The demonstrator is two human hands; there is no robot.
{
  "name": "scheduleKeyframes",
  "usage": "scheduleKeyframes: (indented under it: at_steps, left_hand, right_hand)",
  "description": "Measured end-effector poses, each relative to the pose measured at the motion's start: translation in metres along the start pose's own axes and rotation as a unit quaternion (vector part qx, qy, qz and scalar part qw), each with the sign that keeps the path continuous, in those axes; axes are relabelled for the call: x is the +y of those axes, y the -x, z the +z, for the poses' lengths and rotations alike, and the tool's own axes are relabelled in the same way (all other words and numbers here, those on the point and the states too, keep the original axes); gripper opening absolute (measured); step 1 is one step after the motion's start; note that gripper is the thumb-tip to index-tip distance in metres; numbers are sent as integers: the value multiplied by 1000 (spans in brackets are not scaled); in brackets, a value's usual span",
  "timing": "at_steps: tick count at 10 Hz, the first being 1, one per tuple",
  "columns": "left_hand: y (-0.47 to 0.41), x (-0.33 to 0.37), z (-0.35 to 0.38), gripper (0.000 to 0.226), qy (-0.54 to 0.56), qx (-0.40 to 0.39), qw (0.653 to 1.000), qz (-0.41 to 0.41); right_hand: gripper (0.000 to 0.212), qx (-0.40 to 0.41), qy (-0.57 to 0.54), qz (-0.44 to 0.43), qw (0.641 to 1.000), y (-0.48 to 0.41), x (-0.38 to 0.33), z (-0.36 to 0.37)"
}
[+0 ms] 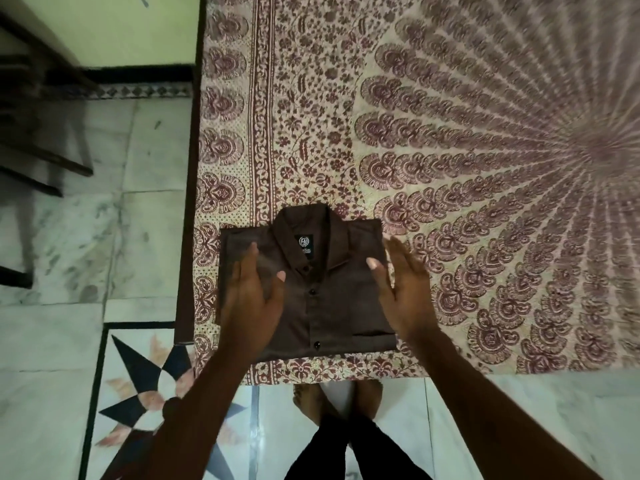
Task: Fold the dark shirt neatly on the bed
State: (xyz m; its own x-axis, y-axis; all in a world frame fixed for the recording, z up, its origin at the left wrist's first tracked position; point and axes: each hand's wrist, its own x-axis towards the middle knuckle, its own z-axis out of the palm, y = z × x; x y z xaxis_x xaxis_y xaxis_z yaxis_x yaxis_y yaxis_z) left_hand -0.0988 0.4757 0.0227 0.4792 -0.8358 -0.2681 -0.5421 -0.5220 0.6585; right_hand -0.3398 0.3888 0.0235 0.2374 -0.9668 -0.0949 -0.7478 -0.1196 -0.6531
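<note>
The dark brown shirt (325, 306) lies folded into a flat rectangle at the near left corner of the bed (485, 133), collar away from me, buttons and neck label showing. My left hand (251, 299) is over the shirt's left half with straight fingers and a spread thumb, blurred. My right hand (403, 292) is at the shirt's right edge, fingers straight and pointing away from me. Neither hand grips cloth; whether they touch the shirt I cannot tell.
The bed's patterned maroon-and-cream cover (311, 116) stretches far and right. A dark bed frame edge (188, 202) runs down the left side. Marble floor with a star inlay (145, 400) lies left and near. Dark furniture legs (45, 161) stand far left. My feet (337, 400) are at the bed's near edge.
</note>
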Motion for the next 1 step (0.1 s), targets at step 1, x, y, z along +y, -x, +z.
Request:
scheduleKeyframes:
  at_steps: [1]
  left_hand:
    - [52,77,-30,60,130,36,991,11]
  right_hand:
    - [28,95,-167,43,980,44,-59,-69]
